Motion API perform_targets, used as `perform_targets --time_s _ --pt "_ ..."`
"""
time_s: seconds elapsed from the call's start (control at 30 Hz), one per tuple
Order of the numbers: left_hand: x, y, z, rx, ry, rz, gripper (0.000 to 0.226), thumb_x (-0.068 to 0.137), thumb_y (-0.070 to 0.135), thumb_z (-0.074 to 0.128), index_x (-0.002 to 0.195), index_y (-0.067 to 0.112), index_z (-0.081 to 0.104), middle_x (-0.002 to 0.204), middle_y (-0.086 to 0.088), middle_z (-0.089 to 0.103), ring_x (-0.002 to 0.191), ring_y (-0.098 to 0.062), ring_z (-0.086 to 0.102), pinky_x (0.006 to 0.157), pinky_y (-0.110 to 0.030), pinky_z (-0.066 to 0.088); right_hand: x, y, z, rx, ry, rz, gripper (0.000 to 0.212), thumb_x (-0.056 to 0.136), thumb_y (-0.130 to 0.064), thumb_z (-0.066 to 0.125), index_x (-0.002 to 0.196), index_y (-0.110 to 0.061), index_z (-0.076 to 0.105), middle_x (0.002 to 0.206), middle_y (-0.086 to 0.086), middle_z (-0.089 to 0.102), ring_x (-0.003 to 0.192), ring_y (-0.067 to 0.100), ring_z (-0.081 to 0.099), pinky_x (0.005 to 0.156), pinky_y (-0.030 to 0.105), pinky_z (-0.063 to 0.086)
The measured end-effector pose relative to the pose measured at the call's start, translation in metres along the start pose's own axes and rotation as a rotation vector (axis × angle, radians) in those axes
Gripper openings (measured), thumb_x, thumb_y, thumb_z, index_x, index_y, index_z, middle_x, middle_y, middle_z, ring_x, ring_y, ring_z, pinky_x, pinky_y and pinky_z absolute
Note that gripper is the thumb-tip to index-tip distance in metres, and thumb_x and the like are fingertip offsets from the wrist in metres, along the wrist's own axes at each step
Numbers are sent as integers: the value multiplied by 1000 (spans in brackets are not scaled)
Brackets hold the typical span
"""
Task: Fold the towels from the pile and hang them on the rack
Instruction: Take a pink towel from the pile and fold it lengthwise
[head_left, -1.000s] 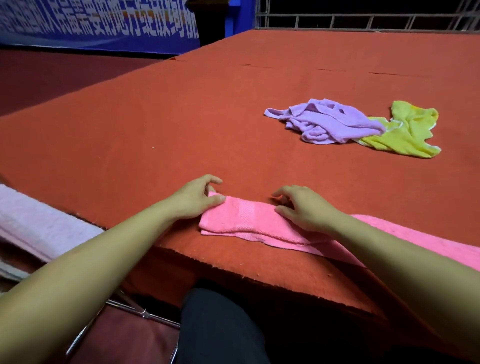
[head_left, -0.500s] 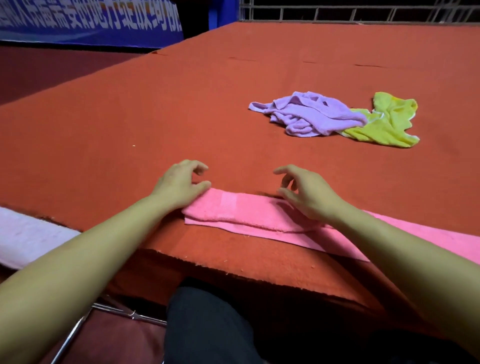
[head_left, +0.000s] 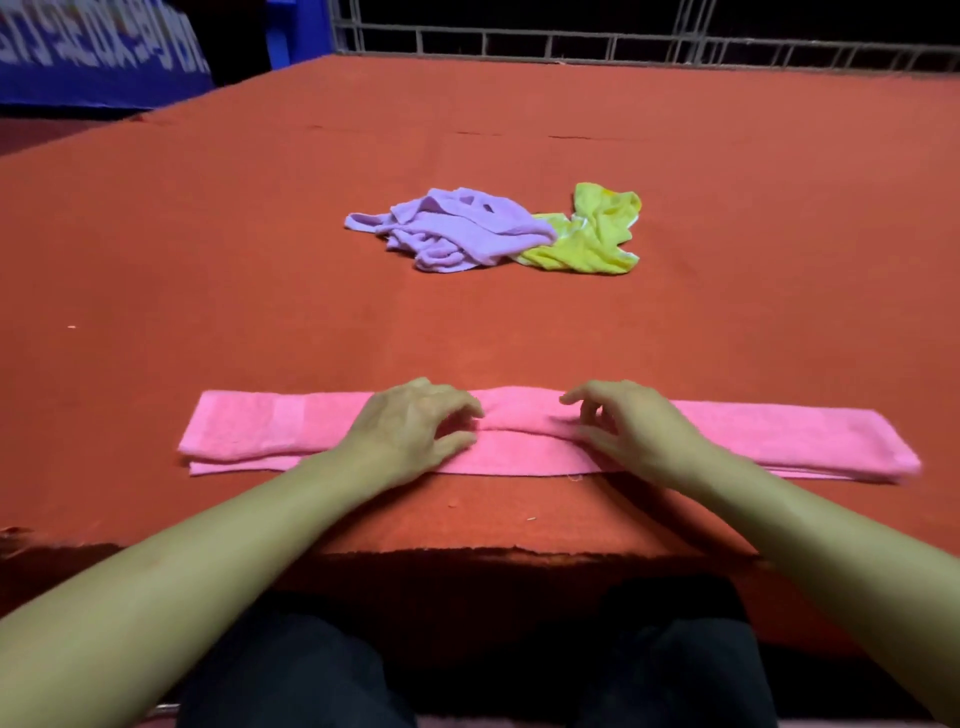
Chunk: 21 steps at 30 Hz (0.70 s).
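**A:** Since half a second ago both hands have slid inward to the middle of the pink towel (head_left: 519, 436), and the head view has swung to face it squarely, so its full length now shows, right end included.

**B:** How do the hands sit?

**A:** Head view, lower centre of the frame: the left hand (head_left: 410, 434) rests on the strip with fingers loosely curled, thumb low on the near layer. The right hand (head_left: 631, 431) mirrors it, fingertips on the raised fold line. Whether either actually pinches cloth I cannot tell; nothing is lifted.

**B:** What could go wrong?

**A:** My guess: the layers are not aligned. The near layer pokes out below the upper one along the strip, and the middle bulges. Lifting from the centre could let both ends droop and the fold slide open. Terry on this red felt table cover (head_left: 208, 260) may also drag and skew.

**B:** Edges?

**A:** The table's front edge (head_left: 519, 551) runs just below the towel, near the wrists; a pull toward the body could tip the near layer over it.

**B:** Room?

**A:** Open felt lies left, right and beyond the strip. The crumpled purple towel (head_left: 457, 234) and yellow towel (head_left: 587, 239), touching each other, sit well apart at upper centre. A metal railing (head_left: 623, 41) lines the top. No rack shows here.
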<state>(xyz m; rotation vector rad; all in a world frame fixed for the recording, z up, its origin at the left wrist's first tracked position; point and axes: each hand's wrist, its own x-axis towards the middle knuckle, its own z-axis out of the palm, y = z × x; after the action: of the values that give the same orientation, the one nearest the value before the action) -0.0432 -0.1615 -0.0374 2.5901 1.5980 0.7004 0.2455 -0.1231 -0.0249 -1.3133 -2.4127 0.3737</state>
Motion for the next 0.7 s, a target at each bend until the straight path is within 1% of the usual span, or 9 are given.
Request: perform_targets --time_s 0.07,0.13,0.2,0.3,0.4,0.47,0.57,0.63,0.7 --pt "1 -3 5 2 -27 17 28 82 36 74 108 33 66 105 13 64 90 -17 59 76 -35 52 -11 11 -3 -12 -4 11 27 90 -41 66 115 -35 62 86 -20 61 80 7 54 75 33 49" --pt "-1 -7 6 -21 -28 1 29 83 33 73 111 31 64 107 10 58 93 -16 59 76 -35 53 -17 18 -5 -6 -15 -3 31 89 -35 68 119 -35 62 88 -21 63 85 10 56 79 35 51" --pt "-3 -11 6 -25 -3 7 33 84 23 72 117 25 63 109 6 57 95 -17 60 77 -33 52 -19 21 -5 -15 -11 -24 35 89 -35 69 122 -35 60 91 -21 65 86 9 55 79 34 52" --pt "-4 -13 5 3 34 1 35 85 16 72 119 17 62 106 1 64 93 -21 63 81 -35 54 -19 20 -7 -70 19 -63 36 93 -36 64 128 -32 57 97 -17 67 81 5 51 78 32 51" --pt "-3 -14 2 1 79 -42 31 90 26 68 120 18 62 93 -2 71 84 -25 66 76 -39 56 -18 18 -11 -47 49 -57 40 94 -30 64 132 -27 54 98 -16 68 75 2 52 73 26 44" --pt "-5 -15 -4 -20 136 -48 33 92 40 57 120 23 61 89 0 72 80 -22 67 72 -35 55 -20 19 -15 23 73 -34 41 93 -27 65 133 -29 52 91 -22 65 68 -6 52 70 23 41" --pt "-15 -16 -7 -44 170 7 33 92 49 47 118 30 56 85 3 71 76 -17 66 69 -30 54 -28 20 -21 77 87 -44 41 93 -25 65 132 -30 53 88 -23 65 74 -1 57 70 22 45" --pt "-25 -16 -2 -23 136 54 37 95 57 40 117 31 55 86 3 71 77 -16 66 68 -31 56 -38 22 -20 62 93 -60 40 93 -26 65 131 -31 54 92 -22 65 78 1 56 72 22 46" --pt "-34 -16 4 24 77 95 46 98 60 32 114 27 59 89 5 70 83 -11 60 69 -29 56 -48 25 -14 9 68 -70 40 93 -29 65 131 -32 54 96 -21 64 84 1 53 78 27 48"
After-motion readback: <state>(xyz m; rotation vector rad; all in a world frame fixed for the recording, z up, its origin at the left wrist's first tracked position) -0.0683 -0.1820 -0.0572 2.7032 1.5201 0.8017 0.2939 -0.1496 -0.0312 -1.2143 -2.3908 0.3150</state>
